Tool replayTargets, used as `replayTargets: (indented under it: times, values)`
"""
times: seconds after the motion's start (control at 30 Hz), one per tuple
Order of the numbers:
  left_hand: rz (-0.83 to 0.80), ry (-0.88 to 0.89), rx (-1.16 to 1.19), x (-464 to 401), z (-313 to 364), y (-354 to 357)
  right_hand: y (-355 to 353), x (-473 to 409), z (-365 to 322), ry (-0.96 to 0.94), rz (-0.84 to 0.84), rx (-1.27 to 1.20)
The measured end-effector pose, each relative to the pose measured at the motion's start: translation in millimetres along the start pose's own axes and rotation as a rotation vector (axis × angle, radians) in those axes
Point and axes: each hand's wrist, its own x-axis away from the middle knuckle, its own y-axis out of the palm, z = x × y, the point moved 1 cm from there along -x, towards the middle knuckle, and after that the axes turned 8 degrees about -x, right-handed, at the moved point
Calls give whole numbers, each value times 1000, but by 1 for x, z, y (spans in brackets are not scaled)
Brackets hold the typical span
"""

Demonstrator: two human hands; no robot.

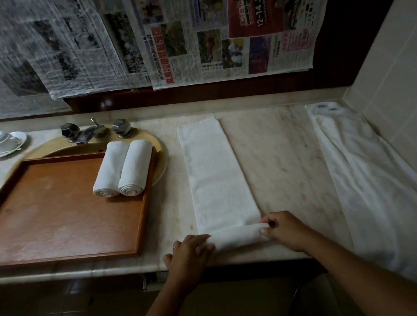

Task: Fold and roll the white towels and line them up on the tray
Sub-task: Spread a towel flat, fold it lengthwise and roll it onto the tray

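At 6 o'clock, at the near edge of the surface (276, 153), both hands work one folded towel (217, 172). Its near end is curled into a short roll (237, 236) lying crosswise between them. The left hand (188, 254) grips the roll's left end, fingers curled over the top. The right hand (284, 230) pinches the right end, thumb below and fingertips above. From the roll, the rest of the towel runs flat as a long narrow strip toward 12 o'clock, almost to the back ledge.

At 9 o'clock lies a wooden tray (51, 228), just left of the towel and apart from it. Two rolled towels (123, 168) lie side by side and touching in its far right corner, spiral ends facing near.

At 3 o'clock a loose white cloth (383, 187) stretches along the tiled wall and hangs over the surface's near edge.

Farther, at 11 o'clock, the tray partly covers a basin (159, 151) with a tap (91, 132). At 10 o'clock an upturned cup sits on a saucer (7, 142). Newspapers (183, 27) cover the wall at 12 o'clock.
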Motion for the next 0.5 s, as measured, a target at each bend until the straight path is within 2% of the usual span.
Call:
replayTargets:
  times: [0.17,0.27,0.33,0.4,0.47,0.5]
  values:
    - [-6,-80,26,-13,9,-9,7,-16,-12,98,95,75]
    - [158,-134,-7,-18,8,-11,10,-17,-16,79,165,319]
    - [306,-30,-89,-15,9,-8,13,-12,-14,-55,267,506]
    - [374,129,-167,-9,11,0,21,-3,-5,-313,321,652]
    - [414,248,-236,-1,9,5,27,5,12,-493,336,685]
    - [407,278,-254,2,6,6,27,8,19,-516,328,646]
